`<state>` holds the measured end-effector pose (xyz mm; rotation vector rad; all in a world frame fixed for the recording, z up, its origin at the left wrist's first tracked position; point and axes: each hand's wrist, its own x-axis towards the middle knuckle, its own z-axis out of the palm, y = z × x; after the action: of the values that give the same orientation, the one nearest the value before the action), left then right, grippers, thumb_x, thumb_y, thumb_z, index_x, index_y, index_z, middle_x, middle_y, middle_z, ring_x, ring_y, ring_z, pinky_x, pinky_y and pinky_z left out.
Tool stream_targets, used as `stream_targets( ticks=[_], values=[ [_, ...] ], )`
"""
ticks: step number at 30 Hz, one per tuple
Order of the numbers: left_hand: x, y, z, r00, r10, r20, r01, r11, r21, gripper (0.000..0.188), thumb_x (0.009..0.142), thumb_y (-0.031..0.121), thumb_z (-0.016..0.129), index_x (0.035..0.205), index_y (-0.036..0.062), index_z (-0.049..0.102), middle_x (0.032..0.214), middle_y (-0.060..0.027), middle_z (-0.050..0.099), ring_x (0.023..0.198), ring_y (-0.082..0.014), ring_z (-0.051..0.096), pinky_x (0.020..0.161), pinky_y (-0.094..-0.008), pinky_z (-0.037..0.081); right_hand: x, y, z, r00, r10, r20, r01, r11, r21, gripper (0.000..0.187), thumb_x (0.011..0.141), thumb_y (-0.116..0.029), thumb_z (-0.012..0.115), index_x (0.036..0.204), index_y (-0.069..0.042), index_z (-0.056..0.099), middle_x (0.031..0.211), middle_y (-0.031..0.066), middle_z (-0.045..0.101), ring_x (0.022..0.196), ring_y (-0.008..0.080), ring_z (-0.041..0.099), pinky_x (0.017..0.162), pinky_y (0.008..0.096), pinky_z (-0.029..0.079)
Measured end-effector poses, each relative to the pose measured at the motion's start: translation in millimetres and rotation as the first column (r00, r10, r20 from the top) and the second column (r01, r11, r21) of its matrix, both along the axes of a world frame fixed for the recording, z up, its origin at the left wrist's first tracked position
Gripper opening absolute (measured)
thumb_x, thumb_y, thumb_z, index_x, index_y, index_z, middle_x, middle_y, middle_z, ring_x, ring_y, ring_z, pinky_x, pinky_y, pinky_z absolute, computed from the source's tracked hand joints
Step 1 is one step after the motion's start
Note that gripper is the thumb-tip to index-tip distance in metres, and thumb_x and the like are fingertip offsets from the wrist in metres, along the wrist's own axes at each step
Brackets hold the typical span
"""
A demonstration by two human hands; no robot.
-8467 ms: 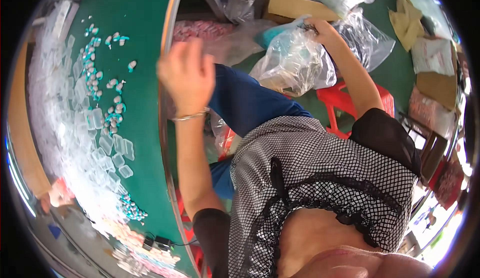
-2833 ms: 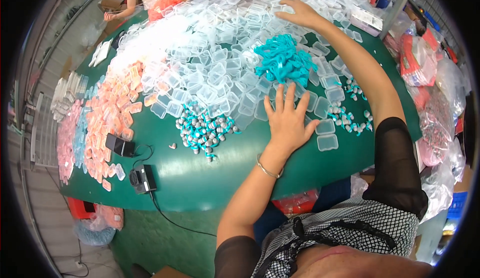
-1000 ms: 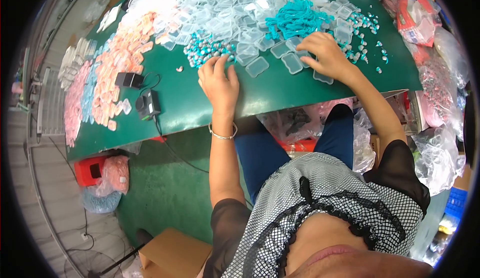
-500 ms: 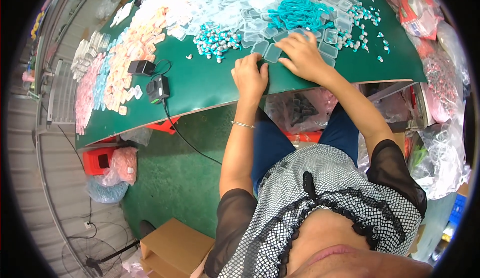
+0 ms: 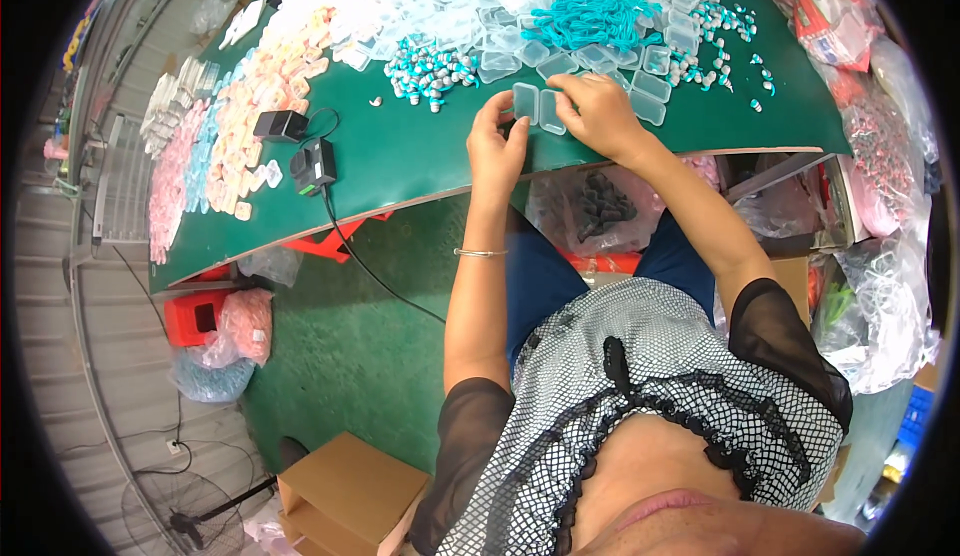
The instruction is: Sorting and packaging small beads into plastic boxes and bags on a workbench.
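Clear plastic box point(image 5: 525, 102) is between our two hands, on our side of the turquoise cord bundle point(image 5: 590, 14) and a bit left of it. Two panels visible, side by side, nearly edge to edge (can't tell if they're hinged or separate pieces). Left hand point(image 5: 495, 151): thumb and fingers pinched around the left panel. Right hand point(image 5: 603, 116): thumb and fingertips gripping the right panel, exact contact partly hidden by our own fingers. Can't tell if the box is lifted or resting on the green table point(image 5: 400, 166).

Rest, all relative to that bundle: loose clear boxes point(image 5: 480, 1) heaped behind it and to its left, with a few just in front, near our right hand. Grey-and-turquoise pieces point(image 5: 430, 74) piled to its left (same sort scattered to its right). Peach cases point(image 5: 272, 84) well left, then blue cases point(image 5: 203, 161), then pink cases point(image 5: 170, 191) furthest out. Small black block point(image 5: 280, 125) and black charger point(image 5: 315, 168) also left, nearer us; the charger's cable drops over the table edge. Cardboard box point(image 5: 350, 491) is on the floor, well to the near left.
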<state>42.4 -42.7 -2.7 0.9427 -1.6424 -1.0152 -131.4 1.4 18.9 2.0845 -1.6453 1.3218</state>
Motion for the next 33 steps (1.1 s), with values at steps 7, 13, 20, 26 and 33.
stream_targets(
  ticks=[7,13,20,26,33],
  values=[
    [-2,-4,-1,0.979,0.022,0.201,0.018,0.98,-0.196,0.03,0.076,0.002,0.07,0.106,0.0039,0.066,0.101,-0.013,0.067,0.09,-0.0295,0.064,0.077,-0.0378,0.052,6,32,4,0.985,-0.164,-0.056,0.171,0.967,0.189,0.018,0.081,-0.019,0.064,0.096,-0.009,0.065,0.058,0.0101,0.062,0.057,0.0307,0.063,0.063,0.0457,0.045],
    [37,-66,13,0.816,0.489,0.308,-0.207,0.746,-0.633,0.031,0.077,0.014,0.073,0.107,0.0105,0.067,0.109,-0.0124,0.066,0.103,-0.0323,0.059,0.093,-0.0426,0.044,-1,47,5,0.994,-0.099,-0.036,0.105,0.951,0.292,0.015,0.084,-0.018,0.063,0.096,-0.008,0.065,0.068,0.0099,0.064,0.069,0.0298,0.064,0.067,0.0447,0.044],
    [69,-161,10,0.675,0.59,0.443,-0.32,0.775,-0.544,0.054,0.083,0.046,0.064,0.124,0.0112,0.061,0.129,-0.0186,0.055,0.12,-0.0361,0.049,0.1,-0.0479,0.04,9,-47,25,0.985,0.17,-0.044,-0.165,0.981,0.099,0.02,0.083,-0.014,0.061,0.101,-0.008,0.065,0.103,0.01,0.063,0.101,0.0305,0.057,0.085,0.0424,0.047],
    [61,-177,14,0.692,0.534,0.485,-0.322,0.83,-0.455,0.053,0.087,0.044,0.059,0.123,0.0052,0.06,0.125,-0.0227,0.057,0.115,-0.039,0.053,0.097,-0.0485,0.043,37,-194,33,0.966,0.228,-0.12,-0.211,0.967,0.142,0.034,0.087,-0.027,0.056,0.115,-0.011,0.065,0.117,0.0118,0.062,0.11,0.0326,0.056,0.096,0.0454,0.045],
    [52,-179,7,0.737,0.498,0.457,-0.371,0.863,-0.343,0.052,0.085,0.045,0.062,0.118,0.0057,0.063,0.119,-0.0213,0.056,0.112,-0.0368,0.053,0.095,-0.0474,0.042,69,-295,49,0.914,0.181,-0.363,0.103,0.763,0.639,0.054,0.09,-0.053,0.048,0.126,-0.016,0.062,0.126,0.0126,0.06,0.126,0.0333,0.047,0.101,0.0516,0.041]
  ],
)
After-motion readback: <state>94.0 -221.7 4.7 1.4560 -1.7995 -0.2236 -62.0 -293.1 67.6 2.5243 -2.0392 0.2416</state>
